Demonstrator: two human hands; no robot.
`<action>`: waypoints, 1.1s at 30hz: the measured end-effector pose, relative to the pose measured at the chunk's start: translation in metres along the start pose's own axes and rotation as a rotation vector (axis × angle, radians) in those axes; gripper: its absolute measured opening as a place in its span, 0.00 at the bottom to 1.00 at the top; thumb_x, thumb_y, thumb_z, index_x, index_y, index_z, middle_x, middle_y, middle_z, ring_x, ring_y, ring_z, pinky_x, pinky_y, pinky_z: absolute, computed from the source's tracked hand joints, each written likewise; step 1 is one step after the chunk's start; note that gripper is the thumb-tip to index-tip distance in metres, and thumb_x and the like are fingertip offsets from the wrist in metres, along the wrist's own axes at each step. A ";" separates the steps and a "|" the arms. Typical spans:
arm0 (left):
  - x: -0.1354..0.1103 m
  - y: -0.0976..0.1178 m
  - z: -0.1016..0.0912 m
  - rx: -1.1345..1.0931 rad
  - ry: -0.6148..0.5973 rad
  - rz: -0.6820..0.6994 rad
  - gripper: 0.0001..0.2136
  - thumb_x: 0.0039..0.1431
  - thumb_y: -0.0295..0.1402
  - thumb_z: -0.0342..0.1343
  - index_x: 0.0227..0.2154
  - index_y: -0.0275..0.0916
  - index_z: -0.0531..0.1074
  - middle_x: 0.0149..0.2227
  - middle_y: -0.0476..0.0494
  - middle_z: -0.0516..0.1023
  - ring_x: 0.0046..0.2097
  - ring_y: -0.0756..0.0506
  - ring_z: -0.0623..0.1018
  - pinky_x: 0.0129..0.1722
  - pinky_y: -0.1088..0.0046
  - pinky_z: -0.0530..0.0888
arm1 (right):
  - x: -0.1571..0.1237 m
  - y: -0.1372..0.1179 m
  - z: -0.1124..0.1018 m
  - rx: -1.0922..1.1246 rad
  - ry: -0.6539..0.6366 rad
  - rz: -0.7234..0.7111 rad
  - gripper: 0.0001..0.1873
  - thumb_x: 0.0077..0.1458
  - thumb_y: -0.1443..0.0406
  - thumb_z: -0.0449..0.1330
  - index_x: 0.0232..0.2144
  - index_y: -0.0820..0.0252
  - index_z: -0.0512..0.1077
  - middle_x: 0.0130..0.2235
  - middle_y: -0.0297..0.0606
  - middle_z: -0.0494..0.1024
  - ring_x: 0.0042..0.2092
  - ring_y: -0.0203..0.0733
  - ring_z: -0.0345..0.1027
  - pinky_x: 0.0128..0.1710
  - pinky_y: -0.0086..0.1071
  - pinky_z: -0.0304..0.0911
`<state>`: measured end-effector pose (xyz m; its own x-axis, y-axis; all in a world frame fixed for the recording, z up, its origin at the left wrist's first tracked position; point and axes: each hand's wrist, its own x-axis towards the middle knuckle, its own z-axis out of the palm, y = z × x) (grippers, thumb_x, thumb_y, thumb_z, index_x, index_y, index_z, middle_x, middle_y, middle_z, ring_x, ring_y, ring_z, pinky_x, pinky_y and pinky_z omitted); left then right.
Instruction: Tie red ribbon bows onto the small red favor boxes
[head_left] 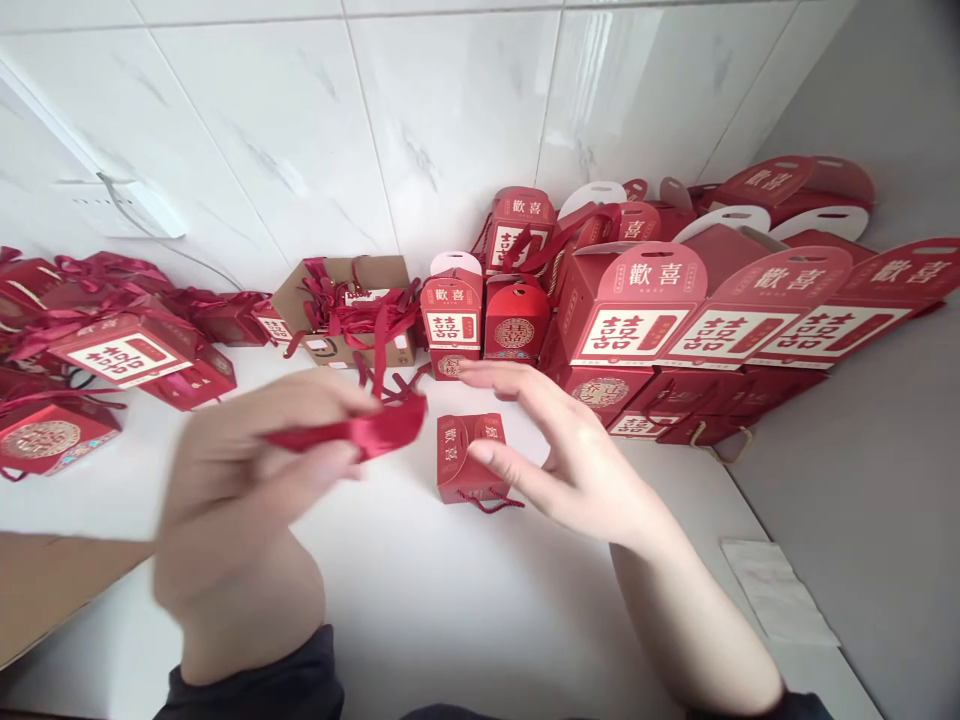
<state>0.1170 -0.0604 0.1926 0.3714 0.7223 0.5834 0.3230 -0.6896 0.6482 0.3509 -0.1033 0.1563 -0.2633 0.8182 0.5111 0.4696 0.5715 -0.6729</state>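
My left hand (240, 470), blurred by motion, pinches a red satin ribbon (367, 425) between thumb and fingers. A loop of the ribbon rises toward the boxes behind. My right hand (562, 450) is spread with its fingers apart and holds nothing. Its thumb and fingertips reach over a small folded red gift box (469, 458) lying on the white counter (420, 600), though I cannot tell whether they touch it. A thin red cord (487, 503) trails from that box.
Red double-happiness gift boxes (637, 310) stand stacked against the tiled wall. A cardboard carton (341, 310) with red ribbons is at the back. More ribboned boxes (112, 350) lie to the left. A brown cardboard sheet (60, 580) is at lower left, a white paper (776, 590) at lower right.
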 end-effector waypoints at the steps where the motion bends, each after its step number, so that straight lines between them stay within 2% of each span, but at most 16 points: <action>1: 0.003 0.000 0.006 0.029 -0.136 0.027 0.07 0.57 0.36 0.57 0.26 0.41 0.72 0.32 0.46 0.72 0.33 0.47 0.73 0.31 0.67 0.73 | 0.001 -0.002 0.003 0.025 0.000 -0.031 0.26 0.58 0.62 0.61 0.58 0.55 0.62 0.61 0.42 0.66 0.62 0.47 0.59 0.61 0.41 0.57; 3: 0.009 -0.002 0.021 0.078 -0.302 0.055 0.05 0.58 0.32 0.57 0.26 0.41 0.72 0.34 0.46 0.70 0.35 0.48 0.72 0.35 0.68 0.73 | -0.001 -0.003 0.008 0.071 -0.032 -0.017 0.28 0.58 0.62 0.61 0.59 0.53 0.61 0.60 0.40 0.68 0.59 0.46 0.64 0.59 0.42 0.61; 4: 0.011 -0.003 0.028 0.082 -0.325 0.044 0.06 0.59 0.32 0.56 0.27 0.41 0.72 0.35 0.46 0.70 0.36 0.48 0.72 0.36 0.68 0.74 | -0.002 -0.002 0.010 0.099 -0.040 0.028 0.24 0.59 0.62 0.59 0.58 0.52 0.64 0.57 0.39 0.72 0.54 0.45 0.69 0.56 0.40 0.64; 6: 0.014 -0.009 0.044 0.023 -0.293 0.004 0.07 0.61 0.34 0.54 0.28 0.40 0.71 0.38 0.45 0.71 0.40 0.47 0.73 0.42 0.67 0.74 | -0.005 0.003 0.012 0.159 -0.006 0.148 0.15 0.63 0.62 0.55 0.50 0.54 0.72 0.46 0.37 0.79 0.44 0.41 0.75 0.48 0.36 0.69; 8: 0.016 -0.018 0.058 -0.139 -0.247 -0.047 0.07 0.61 0.39 0.55 0.34 0.41 0.70 0.44 0.43 0.72 0.48 0.44 0.74 0.49 0.64 0.74 | -0.007 0.010 0.012 0.229 0.093 0.234 0.11 0.62 0.61 0.55 0.39 0.57 0.77 0.37 0.36 0.81 0.39 0.40 0.76 0.42 0.33 0.71; 9: 0.016 -0.022 0.064 -0.249 -0.261 -0.090 0.10 0.60 0.41 0.56 0.39 0.41 0.69 0.47 0.42 0.73 0.50 0.43 0.74 0.50 0.63 0.74 | -0.007 0.013 0.012 0.265 0.156 0.251 0.11 0.61 0.60 0.57 0.35 0.58 0.77 0.34 0.36 0.81 0.38 0.40 0.75 0.40 0.32 0.71; 12: 0.018 -0.033 0.076 -0.483 -0.469 -0.310 0.18 0.57 0.42 0.60 0.48 0.40 0.69 0.45 0.40 0.78 0.47 0.42 0.79 0.46 0.64 0.78 | -0.007 0.019 0.009 0.358 0.312 0.279 0.13 0.59 0.58 0.59 0.29 0.60 0.76 0.29 0.35 0.79 0.32 0.37 0.73 0.34 0.29 0.70; 15: 0.017 -0.034 0.081 -0.500 -0.596 -0.480 0.13 0.58 0.41 0.60 0.39 0.36 0.77 0.36 0.41 0.82 0.38 0.43 0.82 0.41 0.67 0.79 | -0.006 0.023 0.004 0.375 0.427 0.328 0.14 0.59 0.57 0.59 0.27 0.59 0.74 0.26 0.34 0.77 0.29 0.36 0.71 0.31 0.29 0.69; 18: 0.014 -0.028 0.081 -0.508 -0.635 -0.510 0.12 0.57 0.40 0.60 0.32 0.35 0.80 0.33 0.41 0.83 0.35 0.44 0.82 0.34 0.70 0.79 | -0.008 0.027 -0.004 0.396 0.552 0.373 0.13 0.58 0.57 0.60 0.27 0.59 0.73 0.25 0.33 0.76 0.27 0.35 0.70 0.29 0.30 0.70; 22: 0.012 -0.019 0.075 -0.521 -0.725 -0.418 0.10 0.55 0.38 0.62 0.32 0.36 0.81 0.32 0.41 0.83 0.33 0.44 0.81 0.31 0.71 0.78 | -0.011 0.033 -0.019 0.410 0.737 0.344 0.11 0.57 0.59 0.61 0.26 0.58 0.72 0.22 0.31 0.74 0.22 0.35 0.69 0.23 0.29 0.69; 27: 0.012 -0.017 0.068 -0.447 -0.872 -0.135 0.05 0.54 0.34 0.63 0.31 0.41 0.82 0.25 0.44 0.82 0.25 0.48 0.78 0.24 0.74 0.74 | -0.015 0.038 -0.040 0.462 1.000 0.201 0.08 0.53 0.69 0.64 0.22 0.62 0.72 0.20 0.31 0.71 0.23 0.34 0.69 0.22 0.28 0.67; 30: 0.012 -0.020 0.068 -0.498 -0.985 0.032 0.04 0.54 0.31 0.63 0.31 0.45 0.82 0.28 0.45 0.83 0.27 0.47 0.80 0.28 0.73 0.76 | -0.019 0.041 -0.055 0.467 1.117 0.111 0.09 0.52 0.73 0.63 0.21 0.65 0.73 0.19 0.32 0.69 0.24 0.34 0.70 0.24 0.27 0.67; 33: 0.010 -0.020 0.069 -0.552 -1.077 0.172 0.04 0.57 0.30 0.60 0.32 0.43 0.81 0.31 0.44 0.84 0.32 0.47 0.82 0.33 0.75 0.77 | -0.025 0.043 -0.069 0.491 1.162 0.095 0.09 0.54 0.73 0.60 0.22 0.66 0.74 0.20 0.33 0.71 0.25 0.33 0.70 0.25 0.27 0.68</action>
<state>0.1741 -0.0428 0.1516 0.9885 0.0303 0.1482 -0.1170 -0.4674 0.8763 0.4355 -0.1037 0.1517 0.7645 0.4623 0.4492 0.0189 0.6805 -0.7325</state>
